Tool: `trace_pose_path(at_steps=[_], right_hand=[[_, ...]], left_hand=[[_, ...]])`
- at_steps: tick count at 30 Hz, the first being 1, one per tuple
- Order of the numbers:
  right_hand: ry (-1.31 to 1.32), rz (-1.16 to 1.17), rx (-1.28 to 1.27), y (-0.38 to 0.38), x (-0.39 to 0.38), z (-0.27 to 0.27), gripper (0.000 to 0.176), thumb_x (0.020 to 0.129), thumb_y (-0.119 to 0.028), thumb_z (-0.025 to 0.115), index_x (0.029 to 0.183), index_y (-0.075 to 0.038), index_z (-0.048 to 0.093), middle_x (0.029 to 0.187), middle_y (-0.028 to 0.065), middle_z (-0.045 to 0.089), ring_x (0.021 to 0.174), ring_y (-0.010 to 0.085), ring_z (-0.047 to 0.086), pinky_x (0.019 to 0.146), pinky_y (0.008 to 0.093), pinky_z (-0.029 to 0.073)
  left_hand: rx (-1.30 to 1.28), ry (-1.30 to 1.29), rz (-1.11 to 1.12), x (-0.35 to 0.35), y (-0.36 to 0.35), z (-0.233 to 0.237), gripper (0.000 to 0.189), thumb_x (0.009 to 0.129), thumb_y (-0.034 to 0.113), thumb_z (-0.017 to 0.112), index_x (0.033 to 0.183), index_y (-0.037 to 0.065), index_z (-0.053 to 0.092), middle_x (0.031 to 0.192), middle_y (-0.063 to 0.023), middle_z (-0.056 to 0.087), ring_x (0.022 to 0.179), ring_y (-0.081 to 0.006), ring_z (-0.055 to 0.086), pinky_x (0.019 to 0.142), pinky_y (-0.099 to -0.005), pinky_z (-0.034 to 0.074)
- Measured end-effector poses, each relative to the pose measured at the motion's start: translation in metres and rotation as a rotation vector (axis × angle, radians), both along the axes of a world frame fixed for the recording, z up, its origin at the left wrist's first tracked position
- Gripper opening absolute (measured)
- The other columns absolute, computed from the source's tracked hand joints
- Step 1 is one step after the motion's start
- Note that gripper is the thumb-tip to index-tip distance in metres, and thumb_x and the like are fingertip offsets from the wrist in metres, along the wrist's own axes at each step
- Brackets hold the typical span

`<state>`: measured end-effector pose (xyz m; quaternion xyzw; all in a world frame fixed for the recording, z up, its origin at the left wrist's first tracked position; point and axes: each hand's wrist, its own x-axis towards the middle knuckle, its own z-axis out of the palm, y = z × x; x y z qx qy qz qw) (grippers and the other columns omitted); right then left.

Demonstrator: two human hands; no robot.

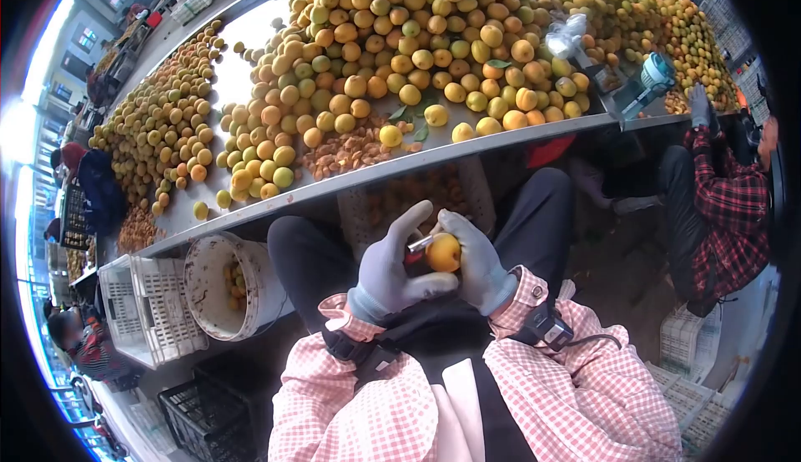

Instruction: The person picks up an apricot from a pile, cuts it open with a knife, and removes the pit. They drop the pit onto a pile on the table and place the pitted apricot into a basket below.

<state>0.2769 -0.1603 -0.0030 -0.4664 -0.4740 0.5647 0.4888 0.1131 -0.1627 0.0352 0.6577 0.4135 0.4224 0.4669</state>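
Observation:
Both my hands wear pale grey gloves and meet above my lap. My right hand [481, 263] grips a yellow-orange apricot [443, 253] from its right side. My left hand [390, 267] curls around the fruit's other side, closed on a small metal tool [421, 244] with a red part. The tool's end lies against or just beside the apricot; its exact shape is mostly hidden by the fingers. Below and beyond my hands, a crate [482, 195] holding orange-brown pieces stands between my knees, partly under the table.
A metal table [334, 180] in front carries heaped apricots [400, 36] and a pile of apricot pits [346, 155]. To my left stand a white bucket [200, 249] with some fruit and white crates [138, 295]. A teal-lidded bottle [655, 74] stands near a person in a plaid shirt [734, 195].

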Motion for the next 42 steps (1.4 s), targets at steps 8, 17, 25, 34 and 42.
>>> trace_pose_path(at_steps=[8, 17, 25, 34, 42], right_hand=[[-0.265, 0.081, 0.294, -0.013, -0.001, 0.015, 0.016, 0.089, -0.017, 0.054, 0.096, -0.004, 0.059, 0.091, 0.0086, 0.06, 0.083, 0.0194, 0.06, 0.075, 0.0298, 0.047], [0.269, -0.264, 0.196, -0.012, -0.023, 0.028, 0.033, 0.102, -0.029, 0.041, 0.088, -0.004, 0.058, 0.07, 0.0008, 0.056, 0.062, 0.0087, 0.053, 0.058, 0.0223, 0.042], [0.566, -0.003, -0.478, 0.001, -0.005, 0.013, 0.023, 0.098, -0.024, 0.047, 0.096, -0.004, 0.057, 0.09, 0.0036, 0.057, 0.081, 0.0103, 0.056, 0.073, 0.026, 0.046], [-0.325, -0.118, 0.341, -0.009, -0.007, 0.023, 0.02, 0.095, -0.021, 0.05, 0.094, -0.002, 0.057, 0.086, 0.0099, 0.058, 0.079, 0.023, 0.059, 0.071, 0.033, 0.047], [0.008, -0.205, 0.476, 0.006, -0.008, 0.035, 0.028, 0.099, -0.024, 0.047, 0.079, -0.005, 0.05, 0.069, 0.0044, 0.055, 0.065, 0.0118, 0.054, 0.059, 0.028, 0.043]], left_hand=[[0.463, 0.317, -0.152, 0.006, 0.012, -0.001, 0.073, 0.069, 0.037, 0.082, 0.126, 0.001, 0.054, 0.098, -0.0134, 0.068, 0.081, -0.0277, 0.069, 0.07, -0.0305, 0.054], [-0.158, -0.391, 0.111, 0.035, -0.013, -0.011, 0.04, 0.09, 0.023, 0.065, 0.122, 0.001, 0.057, 0.108, -0.0074, 0.065, 0.096, -0.011, 0.059, 0.085, -0.0261, 0.048], [0.228, 0.265, 0.073, 0.006, 0.004, -0.003, 0.088, 0.067, 0.052, 0.08, 0.133, 0.004, 0.046, 0.107, -0.0163, 0.064, 0.087, -0.0259, 0.067, 0.078, -0.0311, 0.053], [0.444, 0.331, 0.063, 0.026, 0.008, -0.002, 0.061, 0.07, 0.035, 0.076, 0.121, 0.007, 0.057, 0.09, -0.0118, 0.066, 0.071, -0.0302, 0.066, 0.061, -0.0326, 0.052], [-0.192, -0.443, 0.215, 0.046, -0.013, -0.01, 0.038, 0.09, 0.025, 0.066, 0.119, 0.002, 0.055, 0.103, -0.0038, 0.063, 0.091, -0.0088, 0.058, 0.081, -0.0241, 0.046]])
